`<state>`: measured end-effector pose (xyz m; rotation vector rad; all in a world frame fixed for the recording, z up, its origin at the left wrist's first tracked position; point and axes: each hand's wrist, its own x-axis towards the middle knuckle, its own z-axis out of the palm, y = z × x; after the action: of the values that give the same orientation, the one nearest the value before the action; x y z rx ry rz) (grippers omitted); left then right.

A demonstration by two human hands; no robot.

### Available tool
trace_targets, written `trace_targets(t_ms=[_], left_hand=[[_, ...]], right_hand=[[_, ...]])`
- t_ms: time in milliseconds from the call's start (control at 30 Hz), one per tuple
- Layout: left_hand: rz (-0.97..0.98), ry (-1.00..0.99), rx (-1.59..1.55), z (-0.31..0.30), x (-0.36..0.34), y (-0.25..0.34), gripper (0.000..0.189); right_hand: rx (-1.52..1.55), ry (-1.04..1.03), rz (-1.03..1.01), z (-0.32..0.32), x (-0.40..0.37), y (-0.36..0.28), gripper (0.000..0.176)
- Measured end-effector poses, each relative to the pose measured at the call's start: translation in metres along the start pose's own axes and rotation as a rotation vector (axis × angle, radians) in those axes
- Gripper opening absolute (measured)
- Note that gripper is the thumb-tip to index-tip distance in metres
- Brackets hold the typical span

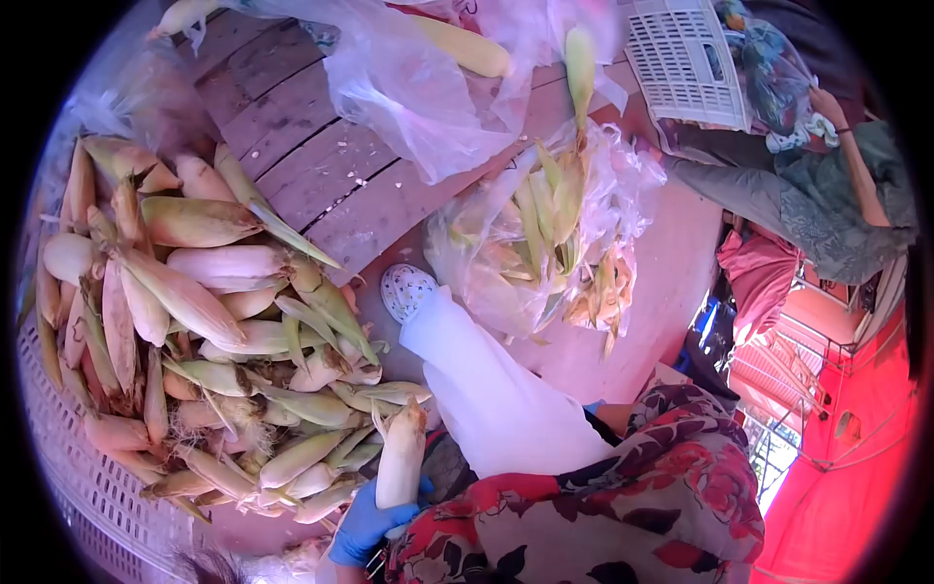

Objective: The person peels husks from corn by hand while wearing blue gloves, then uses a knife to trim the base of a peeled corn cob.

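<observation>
At the lower left, my left hand point(375, 521), in a blue glove, is closed round the lower end of a pale, mostly husked ear of corn point(400, 457), whose brown tip points up. My right hand point(595, 406) shows only as a bit of blue glove past my white trouser leg point(496, 389); its fingers are hidden. Beside my left hand lies a large heap of corn ears point(243, 336), many still in green or pale husk. Beyond my shoe, a clear plastic bag point(486, 243) holds loose green husks point(550, 209).
A wooden plank table point(321, 156) carries clear plastic sheeting point(418, 97) and another corn ear point(462, 46). A white perforated crate point(681, 63) stands at upper right. Next to it, a person's hand point(829, 107) touches a bag of vegetables point(773, 73). Red fabric point(837, 487) hangs at right.
</observation>
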<state>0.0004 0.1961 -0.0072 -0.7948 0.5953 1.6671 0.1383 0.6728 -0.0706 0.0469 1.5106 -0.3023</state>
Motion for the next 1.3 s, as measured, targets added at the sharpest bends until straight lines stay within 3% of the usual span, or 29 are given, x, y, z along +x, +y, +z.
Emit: trace_targets(t_ms=[100, 233, 333, 433, 467, 500, 600, 633, 667, 700, 733, 833, 867, 900, 933, 967, 1033, 1067, 1100, 1133, 1167, 1200, 1233, 1300], left_hand=[[0.074, 0.098, 0.072, 0.009, -0.028, -0.016, 0.047], [0.376, 0.142, 0.051, 0.008, -0.052, -0.057, 0.053], [0.314, 0.195, 0.008, 0.039, -0.109, -0.053, 0.033], [0.454, 0.124, 0.060, 0.039, -0.114, -0.084, 0.041], [0.446, 0.072, 0.042, 0.063, -0.134, -0.077, 0.043], [0.525, 0.155, -0.051, 0.081, -0.141, -0.092, 0.045], [0.820, 0.080, -0.118, 0.050, -0.118, -0.140, 0.066], [0.918, 0.103, -0.109, 0.016, -0.108, -0.155, 0.065], [0.997, 0.084, -0.065, 0.024, -0.120, -0.156, 0.063], [1.196, 0.208, -0.161, 0.027, -0.119, -0.164, 0.062], [1.183, 0.131, -0.100, 0.048, -0.140, -0.162, 0.061], [1.356, 0.242, -0.269, 0.049, -0.152, -0.177, 0.056], [1.379, 0.188, -0.331, 0.042, -0.155, -0.180, 0.054], [1.394, 0.137, -0.393, 0.048, -0.158, -0.189, 0.052], [1.476, 0.278, -0.517, 0.056, -0.154, -0.196, 0.048], [1.483, 0.250, -0.494, 0.063, -0.151, -0.205, 0.047], [1.548, 0.198, -0.478, 0.066, -0.153, -0.222, 0.045], [1.537, 0.121, -0.366, 0.050, -0.152, -0.231, 0.044], [1.568, 0.093, -0.378, 0.052, -0.145, -0.237, 0.045], [1.572, 0.082, -0.382, 0.055, -0.142, -0.248, 0.045], [1.554, 0.087, -0.384, 0.055, -0.139, -0.262, 0.046], [1.563, 0.134, -0.471, 0.074, -0.134, -0.272, 0.047], [1.538, 0.201, -0.500, 0.095, -0.134, -0.282, 0.050], [1.592, 0.054, -0.562, 0.092, -0.122, -0.293, 0.050]], right_hand=[[-0.083, 0.062, 0.013, -0.021, 0.015, -0.002, 0.039], [-0.116, 0.220, 0.014, -0.062, 0.022, -0.003, 0.038], [-0.077, 0.393, -0.034, -0.099, 0.030, -0.009, 0.037], [0.014, 0.593, -0.131, -0.140, 0.033, -0.022, 0.036], [0.043, 0.659, -0.171, -0.156, 0.033, -0.028, 0.035], [0.083, 0.730, -0.218, -0.169, 0.030, -0.034, 0.035], [0.188, 0.944, -0.364, -0.219, 0.017, -0.061, 0.034], [0.205, 1.007, -0.390, -0.233, 0.005, -0.072, 0.033], [0.191, 1.051, -0.352, -0.243, -0.011, -0.082, 0.034], [0.249, 1.126, -0.422, -0.250, -0.023, -0.089, 0.034], [0.309, 1.193, -0.495, -0.254, -0.035, -0.096, 0.033], [0.346, 1.339, -0.621, -0.247, -0.102, -0.105, 0.032], [0.331, 1.383, -0.639, -0.240, -0.124, -0.100, 0.032], [0.355, 1.441, -0.641, -0.239, -0.123, -0.080, 0.031], [0.381, 1.497, -0.637, -0.240, -0.115, -0.054, 0.031], [0.406, 1.555, -0.632, -0.237, -0.112, -0.026, 0.031], [0.473, 1.558, -0.547, -0.208, -0.114, 0.028, 0.032], [0.378, 1.484, -0.337, -0.206, -0.084, 0.070, 0.030], [0.218, 1.491, -0.250, -0.224, -0.006, 0.138, 0.029], [-0.370, 1.380, -0.173, -0.224, 0.053, 0.201, 0.028], [-0.715, 1.068, 0.012, -0.182, 0.031, 0.211, 0.027], [-0.343, 0.949, -0.066, -0.168, 0.077, 0.257, 0.023], [-0.254, 0.847, -0.031, -0.141, 0.080, 0.276, 0.023], [-0.307, 0.789, -0.012, -0.110, 0.057, 0.283, 0.023]])
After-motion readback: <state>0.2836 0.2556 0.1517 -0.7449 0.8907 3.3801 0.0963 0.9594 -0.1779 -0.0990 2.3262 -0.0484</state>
